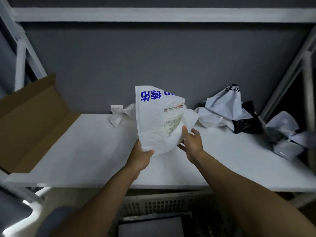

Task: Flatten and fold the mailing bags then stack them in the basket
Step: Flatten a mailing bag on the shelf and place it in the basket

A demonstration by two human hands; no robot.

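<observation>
Left grip clamped on the lower left corner of the white mailing bag, thumb on top, fingers hidden under the film. Right grip holds the bag's lower right edge, thumb pressed on the front and fingers curled behind. Both forearms reach in from the bottom of the frame.

The bag is held upright in the air over the middle of the desk, clear of the surface. It's creased and partly unfolded, with blue print along its top, upside down from this view. A shipping label runs down its right half.

Under the hands a thin black line runs across the desk toward the front edge.

At the back of the desk, just left of the held bag, lies a small crumpled white bag. At back right sits a loose pile: a pale grey bag with a black bag against it, and more grey bags at the far right edge.

A brown cardboard box stands open on the left end of the desk.

The slotted basket sits below the desk's front edge, between the forearms. There's something flat and grey inside it, too blurred to identify.
</observation>
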